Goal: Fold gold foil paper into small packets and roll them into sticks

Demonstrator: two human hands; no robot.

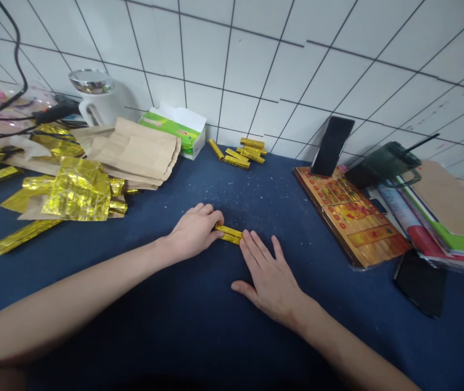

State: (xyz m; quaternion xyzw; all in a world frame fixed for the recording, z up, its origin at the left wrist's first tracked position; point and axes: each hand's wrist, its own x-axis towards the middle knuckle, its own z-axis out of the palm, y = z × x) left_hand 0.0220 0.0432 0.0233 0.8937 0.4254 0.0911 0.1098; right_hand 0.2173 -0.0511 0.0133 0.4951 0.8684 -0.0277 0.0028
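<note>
left hand (193, 233): grip pinching the gold strip (230, 234) at its left end
right hand (271, 278): grip spread, fingertips at the right end
strip position: on the tabletop (199, 309), between hands
strip risk: could spring open if fingertip pressure slackens

Flat orange-gold printed box (348, 210): markings I can't read.
White-and-red cylinder (396, 202): lettering too blurred for me.
Green-and-white rectangular carton (170, 128): print I can't make out.
</note>
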